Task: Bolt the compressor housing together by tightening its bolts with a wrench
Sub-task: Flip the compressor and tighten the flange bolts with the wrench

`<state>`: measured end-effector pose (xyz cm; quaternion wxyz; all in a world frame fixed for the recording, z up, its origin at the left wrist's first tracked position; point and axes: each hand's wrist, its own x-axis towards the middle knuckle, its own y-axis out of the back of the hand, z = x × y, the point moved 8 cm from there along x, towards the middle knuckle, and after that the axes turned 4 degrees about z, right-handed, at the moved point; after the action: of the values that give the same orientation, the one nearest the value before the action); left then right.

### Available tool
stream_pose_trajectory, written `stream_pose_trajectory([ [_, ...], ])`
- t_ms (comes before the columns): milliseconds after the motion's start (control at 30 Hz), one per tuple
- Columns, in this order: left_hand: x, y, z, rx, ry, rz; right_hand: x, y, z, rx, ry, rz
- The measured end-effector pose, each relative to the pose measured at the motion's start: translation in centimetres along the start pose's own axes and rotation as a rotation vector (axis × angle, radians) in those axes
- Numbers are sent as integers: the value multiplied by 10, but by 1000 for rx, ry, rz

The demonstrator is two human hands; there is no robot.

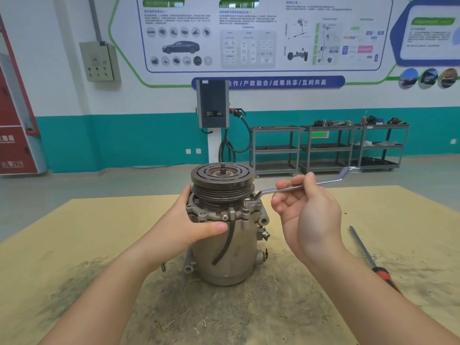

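Note:
A grey metal compressor (225,255) stands upright in the middle of the table, with a dark grooved pulley (222,183) on top. My left hand (193,225) grips the housing's upper flange from the left, thumb across the front. My right hand (306,210) holds the shaft of a silver offset ring wrench (331,180) between thumb and fingers. The wrench's near end sits over a bolt (249,201) on the flange at the right, just under the pulley. A black hose (227,240) runs down the housing's front.
A screwdriver (368,255) with a red and black handle lies on the table (87,232) to the right, partly behind my right forearm. Dirt stains the tabletop around the compressor. Metal shelf carts (328,148) and a charging unit (212,105) stand by the far wall.

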<state>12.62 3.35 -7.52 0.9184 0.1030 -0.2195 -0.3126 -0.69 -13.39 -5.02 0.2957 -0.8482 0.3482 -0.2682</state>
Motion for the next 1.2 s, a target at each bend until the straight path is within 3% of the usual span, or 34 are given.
stream_pose_trajectory([
  [200,1,0,1,2,-12,3,1,3,8,60,-13,7],
  [267,1,0,0,8,-17,1,-5,5,9,29,74,28],
  [367,2,0,-1,8,-23,-7,-27,0,-8,-192,502,-15],
  [467,2,-1,0,12,-36,-20,-60,-27,-16,-464,906,-320],
  [567,4,-2,0,10,-57,-26,-83,-46,-12,-720,1153,-477],
  [633,3,-1,0,16,-56,-22,-78,-46,-15,-686,1059,-450],
  [767,0,1,1,21,-35,-13,-29,-14,-21,-297,453,-76],
  [900,1,-1,2,17,-30,-9,-1,4,3,35,-21,24],
  [1000,0,0,1,16,-23,-3,4,2,10,160,-158,-6],
  [1200,1,-1,-1,12,-2,-15,5,0,15,141,-187,-90],
])
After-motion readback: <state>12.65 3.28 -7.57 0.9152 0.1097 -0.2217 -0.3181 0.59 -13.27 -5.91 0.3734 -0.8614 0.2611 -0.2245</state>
